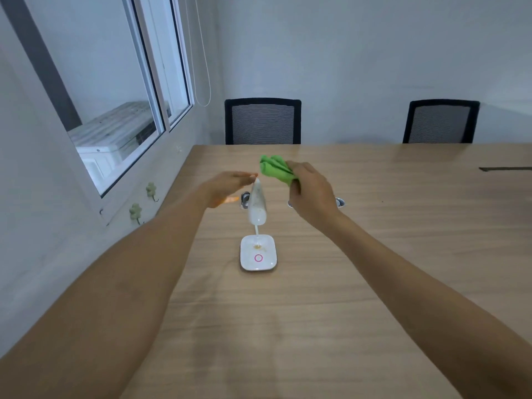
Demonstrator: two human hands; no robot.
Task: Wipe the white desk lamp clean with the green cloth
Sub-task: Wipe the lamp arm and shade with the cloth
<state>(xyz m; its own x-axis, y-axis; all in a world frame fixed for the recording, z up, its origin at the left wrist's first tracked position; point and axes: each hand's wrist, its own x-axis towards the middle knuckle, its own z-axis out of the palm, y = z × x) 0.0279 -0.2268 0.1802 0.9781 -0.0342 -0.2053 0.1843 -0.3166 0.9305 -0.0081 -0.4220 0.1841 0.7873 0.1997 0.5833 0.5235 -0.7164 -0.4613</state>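
The white desk lamp stands on the wooden table (374, 254), its square base (258, 254) marked with a pink ring and some brownish specks. The long lamp head (257, 204) rises from a thin neck and looks smudged. My left hand (230, 187) pinches the far tip of the lamp head with its fingertips. My right hand (312, 194) hovers just right of the head, closed around the bunched green cloth (275, 168), which sticks out above my fist. The cloth is apart from the lamp.
Two black mesh chairs (262, 122) (440, 122) stand behind the table's far edge. A window (115, 96) and wall run along the left, with small green hooks (151, 190). Two round metal fittings (339, 202) sit in the tabletop behind my hands.
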